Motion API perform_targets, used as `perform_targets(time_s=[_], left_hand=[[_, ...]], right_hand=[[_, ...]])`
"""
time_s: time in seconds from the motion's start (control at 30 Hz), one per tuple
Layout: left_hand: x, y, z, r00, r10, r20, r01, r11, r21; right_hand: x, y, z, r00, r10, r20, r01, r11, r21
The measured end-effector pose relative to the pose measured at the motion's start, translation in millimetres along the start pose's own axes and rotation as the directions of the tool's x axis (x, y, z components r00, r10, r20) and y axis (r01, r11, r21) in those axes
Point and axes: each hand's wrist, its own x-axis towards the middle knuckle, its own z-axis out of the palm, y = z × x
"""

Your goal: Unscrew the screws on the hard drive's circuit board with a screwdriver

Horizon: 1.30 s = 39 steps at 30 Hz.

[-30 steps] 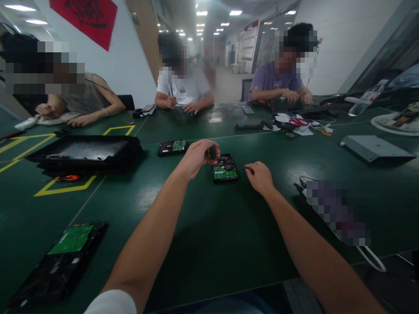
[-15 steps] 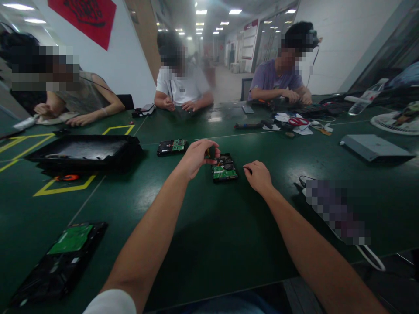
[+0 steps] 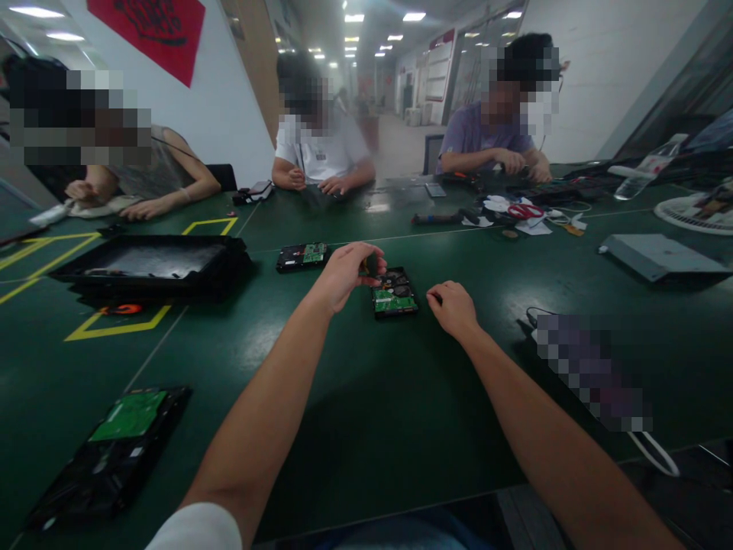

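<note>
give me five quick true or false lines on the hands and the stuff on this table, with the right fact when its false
1. The left hand holds a dark object by the middle hard drive. True.
2. The right hand rests on top of the middle hard drive. False: it is to the right of the drive, apart from it.
3. The near-left hard drive has its green board facing up. True.
4. The black tray lies to the right of both hands. False: it lies to the left of them.
5. The grey metal box is to the right of the right hand. True.
</note>
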Motion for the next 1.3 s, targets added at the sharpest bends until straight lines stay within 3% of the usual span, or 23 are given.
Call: perform_targets(time_s=[0.67,1.3], left_hand=[[-0.7,0.8,0.1,1.000,-0.003,-0.004,0.003,1.000,-0.001],[-1.1,0.9,0.7,1.000,-0.010,0.002,0.010,1.000,0.003]], right_hand=[[0.0,4.0,1.4,0.994,0.113,-0.003,-0.112,0.989,0.102],[1.3,4.5,2.6,0.999,0.037,0.012,-0.038,0.998,0.040]])
